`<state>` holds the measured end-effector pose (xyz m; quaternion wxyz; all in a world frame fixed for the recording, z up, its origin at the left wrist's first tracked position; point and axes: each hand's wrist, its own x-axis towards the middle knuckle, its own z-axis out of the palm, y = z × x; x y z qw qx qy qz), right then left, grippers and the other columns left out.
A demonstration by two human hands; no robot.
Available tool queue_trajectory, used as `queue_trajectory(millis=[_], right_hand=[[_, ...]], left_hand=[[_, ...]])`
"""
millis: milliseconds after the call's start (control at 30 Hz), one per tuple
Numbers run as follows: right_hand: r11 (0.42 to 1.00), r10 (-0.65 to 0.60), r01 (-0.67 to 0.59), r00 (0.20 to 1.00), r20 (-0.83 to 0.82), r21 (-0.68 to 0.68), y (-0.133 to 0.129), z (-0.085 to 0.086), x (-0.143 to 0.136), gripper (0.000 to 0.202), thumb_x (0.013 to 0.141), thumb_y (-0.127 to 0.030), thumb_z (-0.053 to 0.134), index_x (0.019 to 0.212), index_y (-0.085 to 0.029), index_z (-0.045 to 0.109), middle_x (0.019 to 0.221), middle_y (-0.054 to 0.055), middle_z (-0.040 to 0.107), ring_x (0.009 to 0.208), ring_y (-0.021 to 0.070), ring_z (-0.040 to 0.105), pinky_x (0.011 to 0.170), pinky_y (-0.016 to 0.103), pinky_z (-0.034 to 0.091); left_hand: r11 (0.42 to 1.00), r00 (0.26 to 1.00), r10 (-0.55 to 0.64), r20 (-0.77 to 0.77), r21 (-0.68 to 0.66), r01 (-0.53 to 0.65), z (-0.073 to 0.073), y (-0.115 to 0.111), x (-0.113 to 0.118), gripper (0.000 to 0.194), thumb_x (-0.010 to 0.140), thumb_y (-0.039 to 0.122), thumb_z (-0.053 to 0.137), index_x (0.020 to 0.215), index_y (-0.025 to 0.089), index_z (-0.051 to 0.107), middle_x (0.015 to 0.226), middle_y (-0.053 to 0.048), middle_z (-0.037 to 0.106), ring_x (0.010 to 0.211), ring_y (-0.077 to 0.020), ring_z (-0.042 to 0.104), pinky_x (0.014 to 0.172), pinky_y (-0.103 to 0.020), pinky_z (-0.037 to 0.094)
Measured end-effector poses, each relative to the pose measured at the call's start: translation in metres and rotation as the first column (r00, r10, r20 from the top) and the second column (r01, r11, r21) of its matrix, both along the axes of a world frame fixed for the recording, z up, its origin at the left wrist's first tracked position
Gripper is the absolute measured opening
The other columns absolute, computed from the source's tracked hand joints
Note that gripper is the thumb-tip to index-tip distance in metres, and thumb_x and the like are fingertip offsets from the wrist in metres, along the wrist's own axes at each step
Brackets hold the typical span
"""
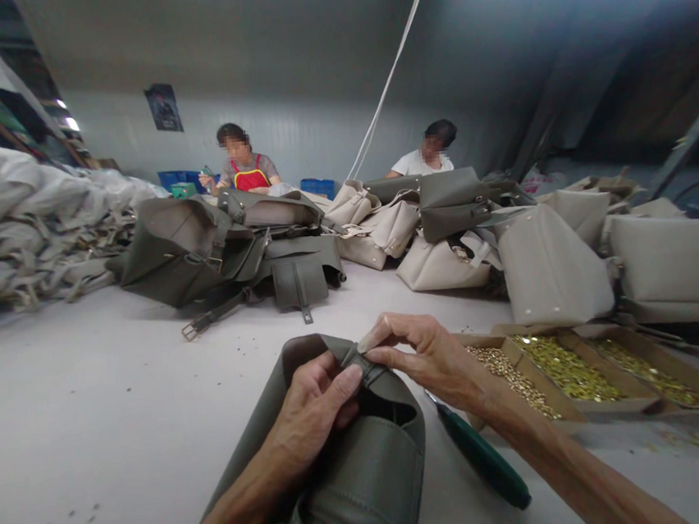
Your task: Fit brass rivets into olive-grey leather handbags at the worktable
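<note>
A dark grey-green leather bag (pixel 363 475) lies on the table's near side, its opening facing away from me. My left hand (pixel 318 393) grips the bag's upper edge, thumb on top and fingers partly inside. At the same edge, my right hand (pixel 416 350) pinches with thumb and index finger beside a strap piece; whether something small is between those fingertips is too small to tell. A tool with a dark green handle (pixel 485 455) lies on the table right of the bag, beneath my right forearm.
Cardboard trays (pixel 578 421) of small gold metal parts (pixel 570 368) sit at the right. Dark bags (pixel 176 254) and beige bags (pixel 554 267) are piled across the back. White-wrapped goods (pixel 24 219) are heaped left. Two people (pixel 247 169) sit beyond the pile.
</note>
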<state>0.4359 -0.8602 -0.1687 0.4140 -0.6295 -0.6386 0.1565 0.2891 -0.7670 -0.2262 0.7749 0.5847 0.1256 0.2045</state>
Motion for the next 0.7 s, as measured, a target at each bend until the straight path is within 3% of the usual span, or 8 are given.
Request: queue_trajectory(millis=[167, 467, 567, 700], right_hand=[[0.999, -0.044, 0.049, 0.979, -0.201, 0.021, -0.003, -0.010, -0.001, 0.011, 0.085, -0.022, 0.060, 0.080, -0.014, 0.065, 0.074, 0.000, 0.063, 0.069, 0.0109, 0.057, 0.065, 0.022, 0.044], [0.989, -0.110, 0.136, 0.942, -0.317, 0.061, -0.006, -0.021, -0.009, 0.013, 0.082, -0.025, 0.063, 0.075, -0.015, 0.065, 0.070, -0.001, 0.062, 0.067, 0.0100, 0.055, 0.065, 0.020, 0.044], [0.991, -0.095, 0.122, 0.929, -0.357, 0.054, -0.006, -0.020, -0.009, 0.014, 0.081, -0.028, 0.063, 0.076, -0.014, 0.065, 0.071, -0.001, 0.062, 0.069, 0.0106, 0.055, 0.066, 0.021, 0.044], [0.983, -0.144, 0.174, 0.920, -0.364, 0.051, -0.006, -0.025, -0.010, 0.016, 0.082, -0.030, 0.064, 0.078, -0.015, 0.065, 0.073, 0.000, 0.063, 0.070, 0.0116, 0.055, 0.065, 0.022, 0.044]], left_hand=[[1.000, 1.000, -0.024, -0.002, 0.005, 0.024, 0.005, -0.001, -0.002, 0.034, 0.082, 0.042, 0.062, 0.092, 0.010, 0.059, 0.071, 0.001, 0.047, 0.051, -0.0030, 0.030, 0.047, -0.017, 0.021], [0.997, 0.999, 0.009, 0.034, 0.070, -0.012, 0.015, -0.007, -0.004, 0.028, 0.085, 0.038, 0.057, 0.089, 0.011, 0.060, 0.067, 0.003, 0.044, 0.050, -0.0032, 0.024, 0.047, -0.019, 0.017], [0.996, 0.998, -0.002, 0.058, 0.085, -0.003, 0.016, -0.003, -0.003, 0.027, 0.085, 0.037, 0.057, 0.093, 0.011, 0.059, 0.074, 0.002, 0.047, 0.051, -0.0033, 0.026, 0.045, -0.017, 0.019], [0.991, 1.000, -0.026, 0.014, 0.131, 0.024, 0.018, 0.004, -0.004, 0.026, 0.085, 0.037, 0.058, 0.090, 0.011, 0.059, 0.066, 0.003, 0.045, 0.051, -0.0038, 0.031, 0.045, -0.015, 0.024]])
